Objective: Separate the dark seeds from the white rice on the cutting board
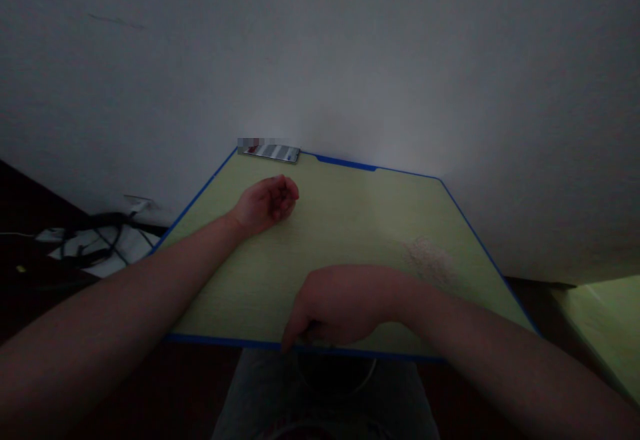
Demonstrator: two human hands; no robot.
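Observation:
My left hand (270, 203) rests on the far left part of a pale yellow-green table (345, 220) with a blue edge. Its fingers are curled in towards the palm, and I see nothing in them. At the table's front edge, my right hand (345, 303) is bent down with its back towards me. Its fingers fold under and one reaches the blue rim; whatever they may hold is hidden. Below that hand, between the legs, is a dark round container (340, 377), only its rim showing clearly. A patch of pale, fine crumbs or shavings (430, 260) lies near my right wrist.
A phone (273, 153) lies at the back left corner of the table, against a plain wall (340, 60). Dark cables (95, 247) and a white plug (139, 207) are on the left beyond the table. Another yellow-green surface (610, 327) shows at the right.

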